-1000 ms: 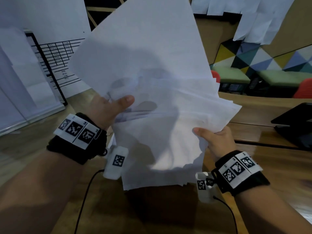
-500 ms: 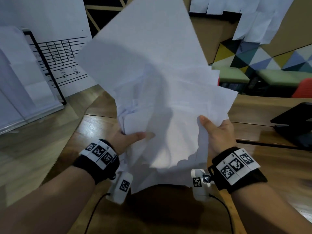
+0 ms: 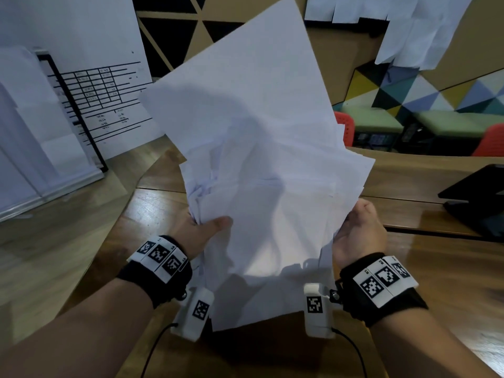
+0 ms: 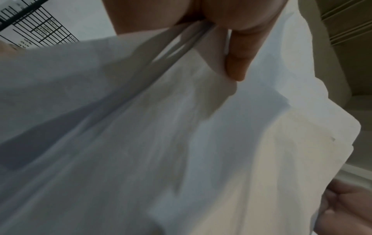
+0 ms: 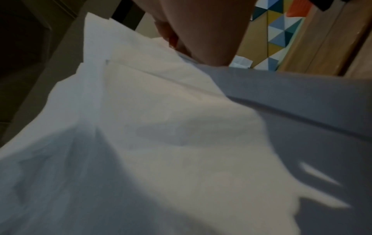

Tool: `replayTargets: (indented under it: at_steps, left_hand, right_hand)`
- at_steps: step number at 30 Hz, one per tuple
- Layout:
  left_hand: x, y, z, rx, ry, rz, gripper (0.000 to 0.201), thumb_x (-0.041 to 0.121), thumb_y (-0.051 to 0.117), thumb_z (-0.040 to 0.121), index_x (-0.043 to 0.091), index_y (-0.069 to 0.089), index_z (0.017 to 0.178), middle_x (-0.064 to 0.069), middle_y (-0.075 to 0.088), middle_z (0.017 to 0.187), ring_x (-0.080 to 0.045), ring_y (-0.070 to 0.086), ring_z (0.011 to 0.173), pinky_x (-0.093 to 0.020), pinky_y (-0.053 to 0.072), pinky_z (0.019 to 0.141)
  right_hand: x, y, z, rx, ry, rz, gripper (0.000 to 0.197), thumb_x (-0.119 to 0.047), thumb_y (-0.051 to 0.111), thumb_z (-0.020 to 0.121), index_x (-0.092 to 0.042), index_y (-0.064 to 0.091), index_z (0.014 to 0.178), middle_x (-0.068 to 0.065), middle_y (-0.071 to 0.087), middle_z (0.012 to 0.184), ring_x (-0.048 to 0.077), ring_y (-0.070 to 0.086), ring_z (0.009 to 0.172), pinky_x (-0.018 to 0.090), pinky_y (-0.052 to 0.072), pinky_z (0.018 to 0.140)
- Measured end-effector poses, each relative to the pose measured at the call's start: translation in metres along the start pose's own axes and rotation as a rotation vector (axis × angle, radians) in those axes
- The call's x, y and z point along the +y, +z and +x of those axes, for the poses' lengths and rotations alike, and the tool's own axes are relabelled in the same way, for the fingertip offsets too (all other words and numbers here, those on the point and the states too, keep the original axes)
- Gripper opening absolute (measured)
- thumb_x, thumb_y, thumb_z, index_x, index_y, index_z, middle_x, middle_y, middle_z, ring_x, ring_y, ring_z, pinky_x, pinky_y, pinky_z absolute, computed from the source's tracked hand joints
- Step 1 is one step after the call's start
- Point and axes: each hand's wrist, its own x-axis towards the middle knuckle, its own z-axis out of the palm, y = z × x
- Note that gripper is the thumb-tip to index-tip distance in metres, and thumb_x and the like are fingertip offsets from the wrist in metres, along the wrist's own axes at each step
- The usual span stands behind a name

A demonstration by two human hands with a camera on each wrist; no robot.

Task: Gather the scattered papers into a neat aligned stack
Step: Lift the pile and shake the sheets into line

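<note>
A loose bundle of white papers [image 3: 261, 165] is held up in the air over the wooden table, its sheets fanned out and crumpled near the left edge. My left hand [image 3: 203, 231] grips the lower left side, thumb pressed on the front sheet. My right hand [image 3: 360, 230] grips the right edge, its fingers hidden behind the sheets. In the left wrist view the papers [image 4: 161, 143] fill the frame with my left thumb [image 4: 239, 63] on them. In the right wrist view the papers [image 5: 161, 127] spread below my right hand [image 5: 201, 31].
A wooden table [image 3: 425, 268] lies under the hands. A dark laptop stand [image 3: 480, 197] sits at the right. A white board with a printed table [image 3: 95, 99] leans at the left. Chairs [image 3: 373, 124] and hanging sheets [image 3: 420, 31] are behind.
My left hand has slid down the left edge of the bundle, from mid-height to the lower part. The sheets have drawn closer together, and my right hand has shifted slightly down the right edge.
</note>
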Motion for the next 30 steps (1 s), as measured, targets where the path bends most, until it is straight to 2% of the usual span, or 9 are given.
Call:
replayTargets:
  at_steps: [4,6,10,13,19,22,25,28,30]
  left_hand:
    - [0.002,0.004,-0.001,0.001,-0.022,-0.087,0.012,0.006,0.071,0.077,0.017,0.067,0.073,0.007,0.070,0.053,-0.011,0.067,0.053,-0.020,0.054,0.047]
    - [0.004,0.005,0.001,0.013,-0.017,-0.112,0.012,0.005,0.072,0.076,0.015,0.066,0.072,0.007,0.069,0.050,-0.010,0.066,0.047,-0.018,0.051,0.044]
    - [0.013,0.005,0.005,0.052,-0.008,-0.161,0.019,0.023,0.081,0.055,0.014,0.068,0.066,-0.001,0.072,0.058,-0.015,0.068,0.051,-0.028,0.057,0.059]
    - [0.022,0.007,0.003,0.073,0.055,-0.187,0.015,0.008,0.073,0.074,0.020,0.065,0.076,0.011,0.068,0.050,-0.008,0.066,0.049,-0.020,0.055,0.049]
    - [0.015,0.006,0.006,0.068,0.012,-0.195,0.051,0.024,0.078,0.054,0.010,0.066,0.101,0.011,0.071,0.057,-0.011,0.069,0.056,-0.028,0.059,0.063]
    - [0.008,0.003,0.006,0.063,-0.034,-0.173,0.061,0.038,0.081,0.038,0.013,0.070,0.092,0.001,0.075,0.073,-0.018,0.072,0.070,-0.038,0.058,0.076]
    - [0.006,0.000,0.005,0.048,-0.042,-0.160,0.035,0.022,0.084,0.057,0.016,0.067,0.087,-0.003,0.073,0.081,-0.011,0.071,0.062,-0.030,0.058,0.066]
    - [0.005,-0.004,0.008,0.075,-0.047,-0.097,0.017,0.014,0.079,0.070,0.018,0.066,0.080,-0.006,0.071,0.081,-0.019,0.069,0.066,-0.035,0.058,0.071]
    - [0.005,-0.006,0.010,0.066,-0.060,-0.074,0.019,0.019,0.082,0.065,0.017,0.066,0.077,-0.009,0.071,0.081,-0.027,0.069,0.074,-0.041,0.057,0.077]
  right_hand:
    - [-0.005,-0.001,-0.009,0.044,-0.026,-0.042,0.030,-0.019,0.040,0.081,-0.028,0.057,0.058,-0.010,0.050,0.045,0.001,0.042,0.042,0.015,0.033,0.038]
    - [-0.013,0.002,-0.016,-0.047,-0.023,0.124,0.022,-0.015,0.046,0.087,-0.024,0.051,0.068,-0.010,0.054,0.050,0.006,0.051,0.045,0.016,0.042,0.043]
    - [-0.022,0.010,-0.017,-0.111,-0.181,0.044,0.023,-0.016,0.042,0.098,-0.023,0.052,0.079,-0.004,0.054,0.062,0.009,0.050,0.053,0.017,0.043,0.045]
    - [-0.023,0.015,-0.014,-0.072,-0.241,-0.049,0.024,-0.018,0.043,0.098,-0.024,0.054,0.077,0.001,0.048,0.061,0.014,0.043,0.050,0.024,0.036,0.043]
    - [-0.009,0.013,0.003,-0.116,-0.122,-0.289,0.031,-0.012,0.047,0.089,-0.022,0.068,0.068,0.008,0.058,0.072,0.025,0.049,0.067,0.034,0.040,0.063]
    - [-0.007,0.009,0.007,-0.185,-0.012,-0.565,0.028,-0.005,0.044,0.093,-0.017,0.070,0.095,0.009,0.069,0.107,0.021,0.063,0.092,0.029,0.047,0.080]
    - [-0.012,0.000,0.009,-0.295,0.099,-0.826,0.061,0.009,0.043,0.088,-0.011,0.032,0.145,0.009,0.037,0.151,0.023,0.039,0.135,0.031,0.036,0.099]
    - [-0.027,-0.004,0.006,-0.360,0.044,-0.855,0.105,-0.001,0.067,0.078,-0.026,-0.004,0.151,0.001,0.011,0.159,0.022,0.016,0.145,0.036,0.025,0.109]
    - [-0.036,-0.003,0.007,-0.400,-0.072,-0.817,0.122,-0.025,0.086,0.060,-0.029,0.003,0.150,-0.001,0.022,0.157,0.022,0.024,0.142,0.044,0.024,0.114]
